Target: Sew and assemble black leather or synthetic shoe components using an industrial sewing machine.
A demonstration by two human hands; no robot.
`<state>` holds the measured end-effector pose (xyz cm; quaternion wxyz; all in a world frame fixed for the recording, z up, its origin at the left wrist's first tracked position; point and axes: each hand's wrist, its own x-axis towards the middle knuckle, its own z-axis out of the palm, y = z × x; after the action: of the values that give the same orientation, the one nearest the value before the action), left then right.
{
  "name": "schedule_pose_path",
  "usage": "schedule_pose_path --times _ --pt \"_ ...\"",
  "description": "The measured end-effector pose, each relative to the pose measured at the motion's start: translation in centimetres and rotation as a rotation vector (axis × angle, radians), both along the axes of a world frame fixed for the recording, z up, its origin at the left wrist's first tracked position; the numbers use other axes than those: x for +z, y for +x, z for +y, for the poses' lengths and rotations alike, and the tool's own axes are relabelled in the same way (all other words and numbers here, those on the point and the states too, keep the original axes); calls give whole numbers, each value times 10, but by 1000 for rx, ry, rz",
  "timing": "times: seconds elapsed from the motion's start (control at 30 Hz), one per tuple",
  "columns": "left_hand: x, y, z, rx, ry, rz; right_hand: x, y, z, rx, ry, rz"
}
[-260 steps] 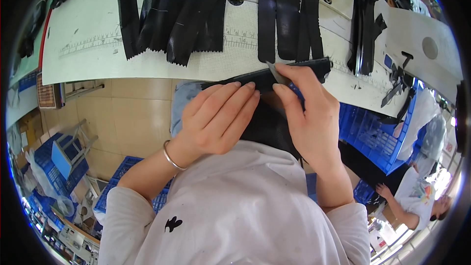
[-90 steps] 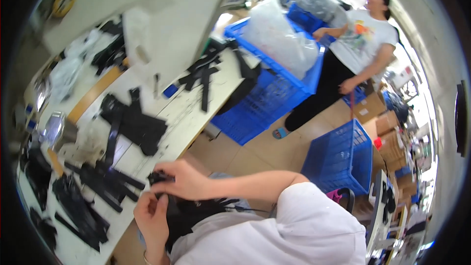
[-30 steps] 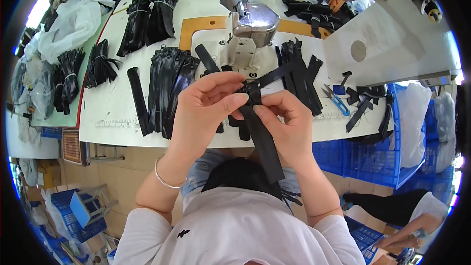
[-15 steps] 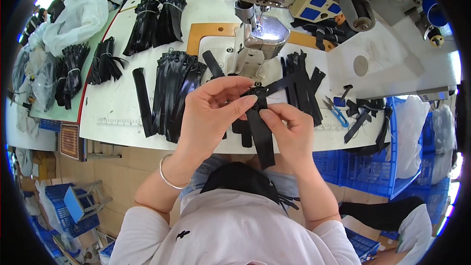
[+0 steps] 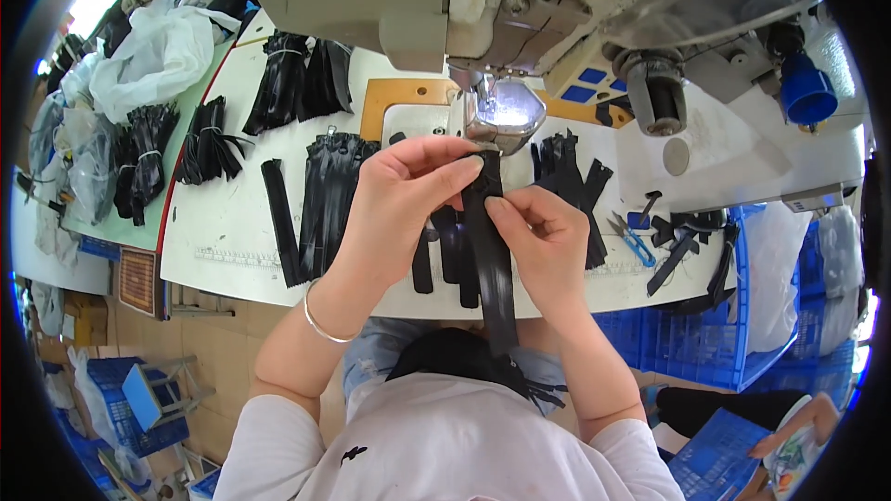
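Just in front of the sewing machine's lit needle area (image 5: pixel 507 116), a long black zipper (image 5: pixel 492 260) hangs down over the table's near edge. My left hand (image 5: pixel 408 187) pinches its top end between thumb and fingers. A little lower, my right hand (image 5: pixel 546 237) grips the zipper's right edge with thumb and forefinger. Left of my left hand lies a bundle of black zippers (image 5: pixel 329 204), with a single black strip (image 5: pixel 280 223) beside it. More black zippers (image 5: pixel 566 172) lie behind my right hand. Other dark strips (image 5: pixel 452 255) show between my hands, partly hidden.
Tied black bundles (image 5: pixel 288 83) lie at the back left, near a white plastic bag (image 5: pixel 158 56). Blue-handled snips (image 5: pixel 636 243) rest on the right beside black scraps (image 5: pixel 687 237). A blue crate (image 5: pixel 742 334) stands off the table's right edge. Another person's arm (image 5: pixel 789 431) shows at lower right.
The zipper, bunched with a strip sticking out to the right before, now hangs straight and longer. Both hands keep their pinch. My view has shifted, and the other person's arm has come into sight.
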<state>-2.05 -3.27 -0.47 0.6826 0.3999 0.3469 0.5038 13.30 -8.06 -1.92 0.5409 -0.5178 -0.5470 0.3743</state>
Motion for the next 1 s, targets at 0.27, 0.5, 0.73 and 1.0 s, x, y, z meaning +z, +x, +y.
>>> schedule_pose_path --times 0.27,0.5,0.73,1.0 --pt "15 -1 31 -29 8 5 14 -13 26 -43 6 127" --pt "19 2 40 8 -28 -32 19 -16 35 -66 33 147" --pt "16 1 42 3 -27 -46 15 -14 36 -112 48 55" --pt "18 4 35 25 -69 -59 10 -15 36 -127 96 75"
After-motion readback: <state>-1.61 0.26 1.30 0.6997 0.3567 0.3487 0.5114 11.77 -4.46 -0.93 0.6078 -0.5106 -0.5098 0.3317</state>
